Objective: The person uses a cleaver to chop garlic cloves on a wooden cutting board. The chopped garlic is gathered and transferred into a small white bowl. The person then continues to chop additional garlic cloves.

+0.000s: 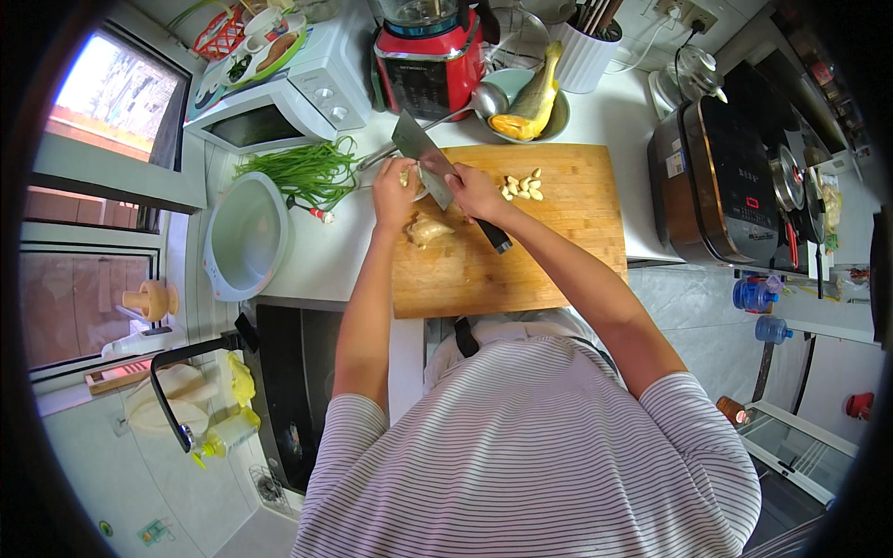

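My right hand [476, 192] grips a cleaver [423, 148] where the blade meets the black handle. The broad blade is tilted up over the far left part of a wooden cutting board [516, 272]. Close to the blade's left face, my left hand [393, 194] pinches a pale yellowish piece [404, 178], apparently ginger. Below those fingers, part of a small white dish [421, 192] shows; the blade and hand hide the rest. A larger knob of ginger root [427, 230] lies on the board nearer to me. Several peeled garlic cloves [523, 185] are grouped right of the cleaver.
Behind the board stand a red blender [429, 63] and a bowl [560, 125] holding a yellow fish [534, 101], with a ladle [488, 100] against it. Green chives [307, 171] and a pale green basin [248, 237] are left. A rice cooker [718, 181] stands right.
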Motion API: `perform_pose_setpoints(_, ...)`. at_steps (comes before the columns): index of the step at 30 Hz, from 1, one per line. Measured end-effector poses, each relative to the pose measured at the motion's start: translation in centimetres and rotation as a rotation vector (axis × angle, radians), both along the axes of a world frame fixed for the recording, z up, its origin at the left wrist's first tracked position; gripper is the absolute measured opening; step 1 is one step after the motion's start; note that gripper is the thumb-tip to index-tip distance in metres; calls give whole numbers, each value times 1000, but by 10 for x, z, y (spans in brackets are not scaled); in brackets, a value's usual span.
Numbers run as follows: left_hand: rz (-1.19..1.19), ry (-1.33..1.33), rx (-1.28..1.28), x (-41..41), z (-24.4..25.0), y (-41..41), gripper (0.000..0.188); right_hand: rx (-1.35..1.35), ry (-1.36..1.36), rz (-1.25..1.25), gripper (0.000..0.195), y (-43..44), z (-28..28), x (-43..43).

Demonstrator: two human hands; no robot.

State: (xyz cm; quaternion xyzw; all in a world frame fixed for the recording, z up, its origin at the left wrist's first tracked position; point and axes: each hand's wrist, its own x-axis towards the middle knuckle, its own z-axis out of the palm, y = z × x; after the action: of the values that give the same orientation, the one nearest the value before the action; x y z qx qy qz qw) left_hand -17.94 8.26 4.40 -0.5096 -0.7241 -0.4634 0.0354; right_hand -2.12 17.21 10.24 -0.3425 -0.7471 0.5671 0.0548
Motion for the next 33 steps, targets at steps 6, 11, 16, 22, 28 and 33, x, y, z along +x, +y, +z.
perform_pose_setpoints(6,50,-4,-117,1,-14,-19,10,0,32,-22,28,-7,4,-5)
perform_pose_setpoints(11,143,56,-125,0,-12,-20,10,31,-11,7,27,-3,2,-2)
perform_pose_setpoints(16,128,21,-96,-2,-10,-12,7,47,-2,28,27,-8,6,1)
perform_pose_setpoints(22,151,25,-170,2,-7,-17,7,77,-1,26,26,-9,9,4)
perform_pose_setpoints(28,153,74,-216,7,4,-33,11,148,-2,-1,24,-8,17,24)
perform_pose_setpoints(33,7,84,-321,36,-4,-80,21,336,33,-46,21,-7,13,75)
